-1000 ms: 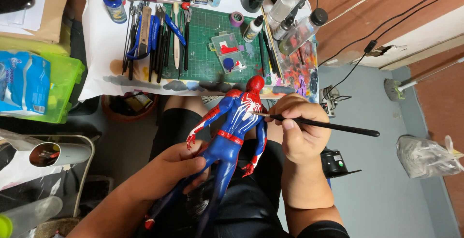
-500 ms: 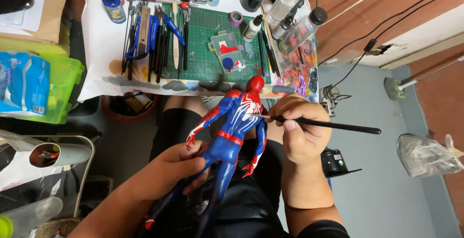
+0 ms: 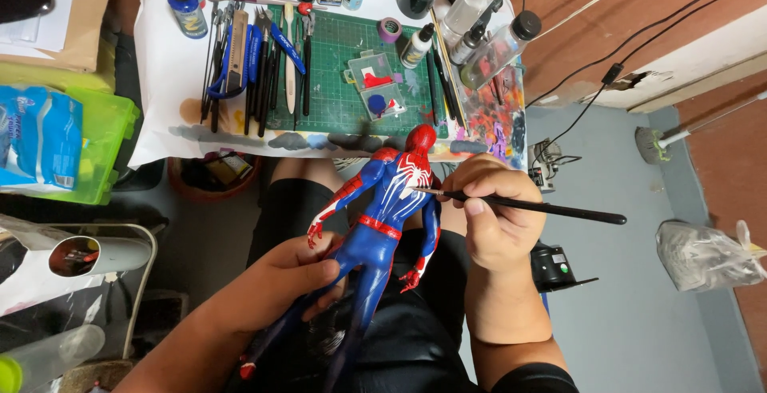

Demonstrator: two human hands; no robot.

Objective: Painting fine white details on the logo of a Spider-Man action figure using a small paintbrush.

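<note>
A red and blue action figure (image 3: 382, 216) lies over my lap, head toward the table, its back with a white spider emblem facing up. My left hand (image 3: 281, 281) grips it around the thighs. My right hand (image 3: 489, 219) pinches a thin black paintbrush (image 3: 534, 206), its shaft pointing right. The brush tip touches the white emblem on the figure's upper back.
A green cutting mat (image 3: 335, 73) on the white table (image 3: 164, 81) holds several tools, a small clear paint tray (image 3: 375, 83) and paint bottles (image 3: 479, 25). A green bin (image 3: 108, 149) with a blue pack stands left. Cables and a plastic bag (image 3: 703, 253) lie on the grey floor at right.
The brush tip has shifted slightly along the emblem on the figure's back. Both hands otherwise stay in place.
</note>
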